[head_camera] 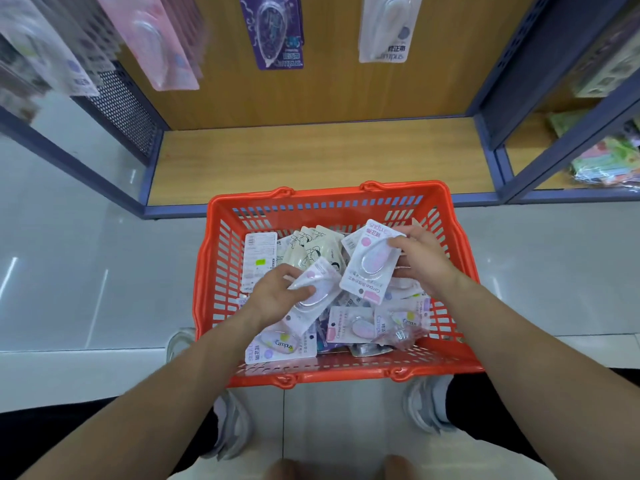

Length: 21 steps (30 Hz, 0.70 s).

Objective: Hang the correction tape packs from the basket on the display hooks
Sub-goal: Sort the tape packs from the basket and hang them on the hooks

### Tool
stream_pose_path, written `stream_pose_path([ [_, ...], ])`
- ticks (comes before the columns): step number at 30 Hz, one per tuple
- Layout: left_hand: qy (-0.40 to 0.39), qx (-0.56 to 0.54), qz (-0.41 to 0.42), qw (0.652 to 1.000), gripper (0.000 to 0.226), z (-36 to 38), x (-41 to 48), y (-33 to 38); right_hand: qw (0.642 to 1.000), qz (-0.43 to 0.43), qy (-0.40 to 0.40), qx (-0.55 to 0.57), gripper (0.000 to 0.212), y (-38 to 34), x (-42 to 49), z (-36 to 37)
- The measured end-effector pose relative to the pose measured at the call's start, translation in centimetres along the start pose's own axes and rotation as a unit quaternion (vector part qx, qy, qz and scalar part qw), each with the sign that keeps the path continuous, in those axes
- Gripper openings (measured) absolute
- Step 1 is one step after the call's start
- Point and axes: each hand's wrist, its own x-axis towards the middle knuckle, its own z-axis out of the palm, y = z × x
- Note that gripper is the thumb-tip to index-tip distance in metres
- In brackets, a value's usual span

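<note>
The orange basket (pixel 214 271) sits on the pale floor (pixel 69 271). Inside it lies a loose heap of correction tape packs (pixel 349 329), some face up and some showing their printed backs. The left hand (pixel 273 292) is down in the basket's left half, with fingers and thumb curled around one pack (pixel 323 280) that tilts up off the heap. The right hand (pixel 420 259) is over the basket's right half. It pinches the edge of a second pack (pixel 369 263), a pink-and-white card with a clear blister, held above the others. Beyond the basket's far rim runs the wooden base shelf (pixel 311 157) of the display. Higher up past that far rim, a purple pack (pixel 272 32), a white pack (pixel 389 26) and a pink pack (pixel 156 43) hang against the wooden back panel. Just past the basket's near rim stand two grey shoes (pixel 230 424).
</note>
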Motion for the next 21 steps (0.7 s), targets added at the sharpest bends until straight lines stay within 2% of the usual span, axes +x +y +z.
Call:
stream_pose_path([
  [5,0.005,-0.102,-0.044,0.994,0.023,-0.3,-0.9,1.9,0.996,0.049,-0.067,0.022,0.030,0.4,-0.4,2.2],
  [10,-0.030,-0.121,-0.018,0.992,0.039,0.3,-1.1,3.3,0.990,0.056,-0.124,0.031,0.032,0.9,-1.0,4.4],
  [14,-0.056,-0.074,0.011,0.996,0.046,0.1,-0.6,2.9,0.979,-0.025,-0.110,-0.171,0.050,0.9,-0.6,4.7],
  [17,-0.074,-0.043,0.024,0.996,0.050,-0.2,-0.4,2.9,0.967,-0.029,-0.183,-0.172,0.071,0.5,-0.4,4.6],
  [19,-0.061,-0.027,0.034,0.997,0.053,-0.4,-0.1,3.2,0.960,-0.030,-0.214,-0.179,0.067,0.3,-0.3,4.8],
  [21,-0.026,-0.043,0.042,0.998,0.054,-1.0,0.0,3.6,0.964,-0.040,-0.201,-0.168,0.057,0.0,-0.3,4.9],
])
